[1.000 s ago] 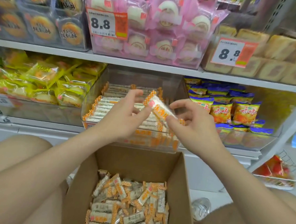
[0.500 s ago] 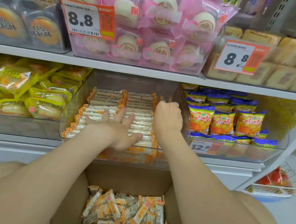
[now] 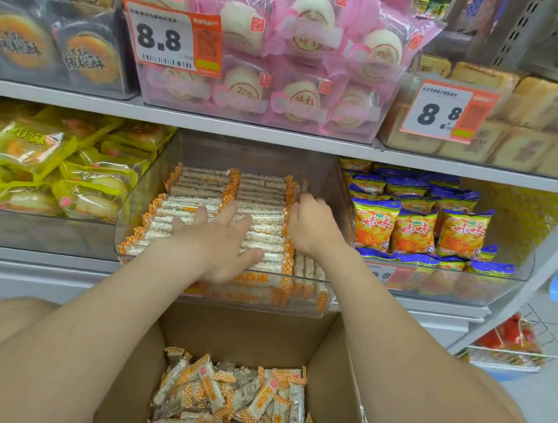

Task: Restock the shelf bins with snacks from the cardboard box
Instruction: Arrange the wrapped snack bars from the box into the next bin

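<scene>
The white shelf unit (image 3: pixel 278 135) is filling the far side of the scene. The open cardboard box (image 3: pixel 247 335) is standing near, just below the lower shelf level. A heap of loose snack bars (image 3: pixel 233 403), in clear wrappers with orange checked ends, is lying inside the box. Just beyond the box, the clear plastic bin (image 3: pixel 252 153) is sitting on the lower shelf, between yellow packs (image 3: pixel 35 158) on the left and blue-and-orange snack bags (image 3: pixel 413 229) on the right. Rows of bars of the same kind (image 3: pixel 205 183) are lying flat in this bin. The left hand (image 3: pixel 219 243) is pressing flat on the near rows, with fingers straight and spread. The right hand (image 3: pixel 311 221) is reaching to the far right part of the bin with fingers curled down at the bar ends; whether it is pinching a bar, I cannot tell.
</scene>
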The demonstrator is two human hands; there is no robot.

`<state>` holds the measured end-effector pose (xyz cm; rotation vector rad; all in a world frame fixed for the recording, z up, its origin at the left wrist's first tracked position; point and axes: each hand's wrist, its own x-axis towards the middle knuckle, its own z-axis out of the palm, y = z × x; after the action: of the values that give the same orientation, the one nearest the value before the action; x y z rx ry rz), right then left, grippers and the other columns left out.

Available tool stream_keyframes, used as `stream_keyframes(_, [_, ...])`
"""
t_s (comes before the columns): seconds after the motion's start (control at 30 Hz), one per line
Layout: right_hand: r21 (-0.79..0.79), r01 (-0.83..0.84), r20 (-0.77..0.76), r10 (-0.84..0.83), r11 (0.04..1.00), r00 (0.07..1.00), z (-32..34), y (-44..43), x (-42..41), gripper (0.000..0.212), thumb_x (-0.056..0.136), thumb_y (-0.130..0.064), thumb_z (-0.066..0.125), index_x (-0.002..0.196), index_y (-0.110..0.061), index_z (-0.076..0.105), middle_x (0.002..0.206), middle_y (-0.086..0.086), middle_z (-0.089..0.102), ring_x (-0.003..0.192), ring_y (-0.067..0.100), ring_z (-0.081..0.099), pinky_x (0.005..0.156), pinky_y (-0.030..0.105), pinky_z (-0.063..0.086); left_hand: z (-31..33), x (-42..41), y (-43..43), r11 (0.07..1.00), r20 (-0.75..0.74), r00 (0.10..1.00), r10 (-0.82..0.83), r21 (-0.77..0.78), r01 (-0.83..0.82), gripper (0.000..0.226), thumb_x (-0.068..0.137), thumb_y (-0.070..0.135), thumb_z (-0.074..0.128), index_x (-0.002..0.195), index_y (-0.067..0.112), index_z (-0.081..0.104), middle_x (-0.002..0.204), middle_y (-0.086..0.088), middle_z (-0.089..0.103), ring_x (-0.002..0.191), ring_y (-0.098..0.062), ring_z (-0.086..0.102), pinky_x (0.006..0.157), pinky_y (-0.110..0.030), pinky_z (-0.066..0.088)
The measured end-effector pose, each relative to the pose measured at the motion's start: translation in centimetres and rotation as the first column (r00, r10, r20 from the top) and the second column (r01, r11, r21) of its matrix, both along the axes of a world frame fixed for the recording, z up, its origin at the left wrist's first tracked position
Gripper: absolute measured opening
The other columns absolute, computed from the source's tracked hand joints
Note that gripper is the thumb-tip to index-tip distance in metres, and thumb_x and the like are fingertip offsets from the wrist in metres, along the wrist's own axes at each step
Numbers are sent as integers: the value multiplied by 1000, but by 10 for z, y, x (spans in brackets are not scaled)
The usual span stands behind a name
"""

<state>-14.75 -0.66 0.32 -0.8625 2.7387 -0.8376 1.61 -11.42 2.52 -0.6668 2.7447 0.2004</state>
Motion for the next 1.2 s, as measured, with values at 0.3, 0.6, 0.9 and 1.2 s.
stream_keyframes(0.3, [181, -49, 18, 47, 982, 999, 1, -2, 8, 62, 109, -45, 28, 161, -10, 25, 163, 25, 24, 146, 47, 25, 119, 56, 26, -7, -7, 0, 995, -152, 985, -87, -63, 78, 63, 107, 62, 17, 165, 39, 7, 173, 7, 15, 160, -35, 2, 121, -71, 2])
stream_keyframes(0.6, [92, -43, 26, 40, 995, 999, -8, -5, 6, 68, 106, -47, 39, 160, -10, 23, 161, 26, 22, 145, 49, 30, 119, 56, 30, -17, -15, 5, 991, -142, 985, -97, -100, 83, 63, 107, 57, 13, 165, 31, 15, 168, 2, 18, 159, -37, 6, 119, -70, 12])
stream_keyframes(0.9, [101, -20, -205, 41, 995, 978, 8, 2, 28, 50, 105, -31, 43, 147, -2, 41, 147, 25, 40, 136, 43, 39, 112, 50, 37, -7, 4, 13, 987, -258, 959, -120, -137, 87, 49, 108, 49, 28, 147, 24, 45, 151, -3, 47, 146, -29, 36, 114, -63, 30])
stream_keyframes(1.2, [112, -341, -253, 358, 933, 899, 42, 95, 143, 15, 87, -27, 47, 80, -23, 60, 75, 5, 66, 74, 30, 61, 63, 44, 53, 15, 73, 47, 991, -682, 726, -87, 16, 134, 11, 81, 41, 53, 80, 31, 57, 62, 10, 56, 68, -13, 58, 59, -36, 47])
